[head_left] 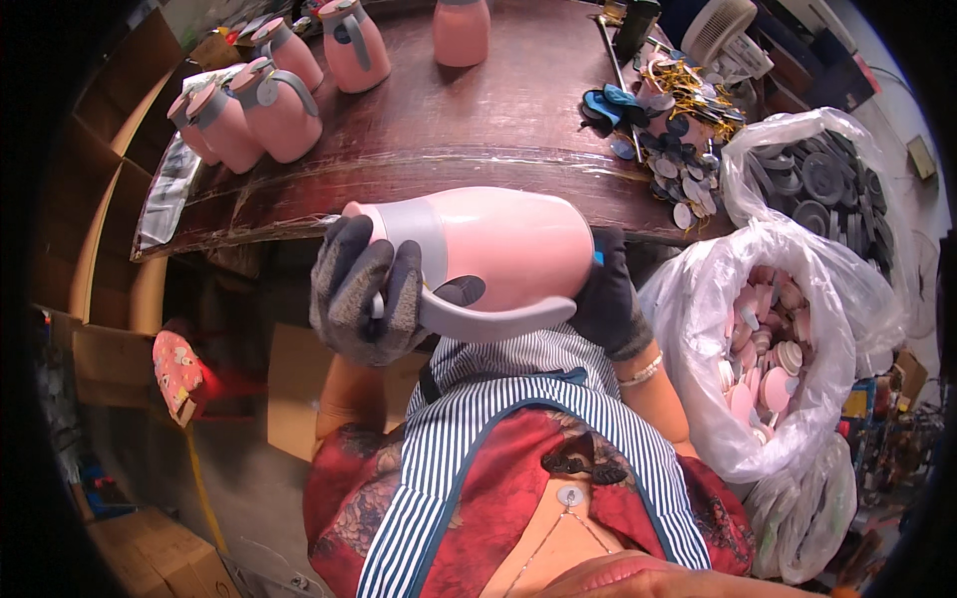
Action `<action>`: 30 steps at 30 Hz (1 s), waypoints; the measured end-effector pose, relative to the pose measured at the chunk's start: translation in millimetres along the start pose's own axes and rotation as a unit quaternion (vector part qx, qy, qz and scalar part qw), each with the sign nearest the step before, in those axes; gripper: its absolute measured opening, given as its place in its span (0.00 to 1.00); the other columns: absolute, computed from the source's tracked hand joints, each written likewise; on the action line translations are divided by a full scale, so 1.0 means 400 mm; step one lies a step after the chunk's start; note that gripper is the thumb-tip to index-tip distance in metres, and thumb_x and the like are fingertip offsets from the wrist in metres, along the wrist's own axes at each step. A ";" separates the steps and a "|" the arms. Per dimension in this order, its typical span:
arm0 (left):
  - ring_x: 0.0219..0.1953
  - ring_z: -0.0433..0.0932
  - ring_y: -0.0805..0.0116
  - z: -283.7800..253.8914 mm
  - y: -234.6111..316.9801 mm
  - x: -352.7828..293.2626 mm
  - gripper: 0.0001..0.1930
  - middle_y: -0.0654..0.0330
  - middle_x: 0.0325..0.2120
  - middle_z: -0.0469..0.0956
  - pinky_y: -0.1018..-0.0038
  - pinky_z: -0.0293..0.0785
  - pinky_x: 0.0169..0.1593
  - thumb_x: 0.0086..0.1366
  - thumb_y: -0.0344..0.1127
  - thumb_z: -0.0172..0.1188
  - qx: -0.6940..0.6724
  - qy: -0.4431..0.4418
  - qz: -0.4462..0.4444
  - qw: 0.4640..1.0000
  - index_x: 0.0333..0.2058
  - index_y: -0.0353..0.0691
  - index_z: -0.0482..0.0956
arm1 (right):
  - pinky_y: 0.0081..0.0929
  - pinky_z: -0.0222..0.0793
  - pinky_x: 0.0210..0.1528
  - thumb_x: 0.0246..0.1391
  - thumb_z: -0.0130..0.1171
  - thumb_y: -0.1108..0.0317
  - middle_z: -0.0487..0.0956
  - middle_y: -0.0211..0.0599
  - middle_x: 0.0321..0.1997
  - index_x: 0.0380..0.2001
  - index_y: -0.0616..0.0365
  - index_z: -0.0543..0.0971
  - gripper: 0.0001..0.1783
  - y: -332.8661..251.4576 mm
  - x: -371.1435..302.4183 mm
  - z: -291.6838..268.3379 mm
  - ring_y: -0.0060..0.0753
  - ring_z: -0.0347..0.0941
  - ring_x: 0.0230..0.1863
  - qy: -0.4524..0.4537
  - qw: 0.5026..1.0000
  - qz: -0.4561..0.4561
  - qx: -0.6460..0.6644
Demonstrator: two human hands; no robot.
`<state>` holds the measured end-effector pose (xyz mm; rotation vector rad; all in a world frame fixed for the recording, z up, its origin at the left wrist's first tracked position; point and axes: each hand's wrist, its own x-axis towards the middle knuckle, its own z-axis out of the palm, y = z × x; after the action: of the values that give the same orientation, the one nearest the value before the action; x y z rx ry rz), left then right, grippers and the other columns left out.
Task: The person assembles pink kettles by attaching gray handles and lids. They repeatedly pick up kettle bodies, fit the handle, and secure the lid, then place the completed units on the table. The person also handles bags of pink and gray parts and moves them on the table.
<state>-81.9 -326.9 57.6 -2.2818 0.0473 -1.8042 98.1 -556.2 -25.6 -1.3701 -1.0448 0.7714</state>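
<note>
Head view. Item: one pink jug (513,239) with grey collar (414,239) and grey handle (498,317); held in the air at the near edge of the brown table (478,130), before the wearer's chest.
Left hand (364,289): grey-gloved, fingers curled round the collar end; whether a lid sits beneath cannot be told.
Right hand (608,299): dark-gloved, set against the base end; fingers partly hidden, so their closure cannot be told.
Handling, as judged: both ends best supported, the base carried on the right palm, the left grip firm without squeezing, the smooth body turned slowly to prevent slipping or scuffing.
Orientation: jug on its side; long axis roughly level, running left to right; collar end left, base right, handle toward the wearer.
</note>
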 end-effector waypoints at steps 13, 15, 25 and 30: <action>0.45 0.80 0.53 0.117 -0.173 0.044 0.19 0.55 0.46 0.77 0.61 0.79 0.46 0.53 0.38 0.66 0.000 -0.233 -0.006 0.972 0.46 0.47 0.82 | 0.55 0.66 0.63 0.60 0.43 0.27 0.66 0.42 0.69 0.69 0.48 0.62 0.46 0.158 0.124 0.047 0.48 0.66 0.65 0.016 0.758 0.331 0.562; 0.44 0.79 0.55 0.156 -0.299 0.030 0.17 0.56 0.44 0.76 0.61 0.78 0.45 0.55 0.40 0.64 0.117 -0.274 -0.013 0.954 0.44 0.46 0.80 | 0.55 0.67 0.62 0.59 0.44 0.26 0.67 0.41 0.69 0.69 0.46 0.62 0.45 0.178 0.108 0.033 0.46 0.67 0.63 0.088 0.821 0.325 0.461; 0.49 0.75 0.44 0.333 -0.965 -0.199 0.17 0.47 0.48 0.78 0.48 0.68 0.54 0.61 0.41 0.58 0.289 -0.337 0.052 0.895 0.48 0.45 0.80 | 0.37 0.72 0.60 0.71 0.46 0.56 0.77 0.44 0.58 0.63 0.59 0.71 0.24 0.185 -0.075 -0.046 0.40 0.76 0.55 0.229 0.922 0.221 0.221; 0.74 0.48 0.53 0.311 -0.919 -0.130 0.43 0.55 0.72 0.53 0.55 0.46 0.74 0.54 0.41 0.62 0.306 -0.474 0.091 0.820 0.70 0.49 0.59 | 0.44 0.65 0.63 0.57 0.63 0.58 0.74 0.48 0.60 0.59 0.60 0.74 0.29 0.126 -0.247 -0.062 0.49 0.70 0.60 0.332 0.870 0.097 -0.350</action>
<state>-17.9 59.4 55.0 -2.2645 -0.4034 -0.3300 90.1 -651.6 -86.4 -2.1798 -0.6361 -0.0179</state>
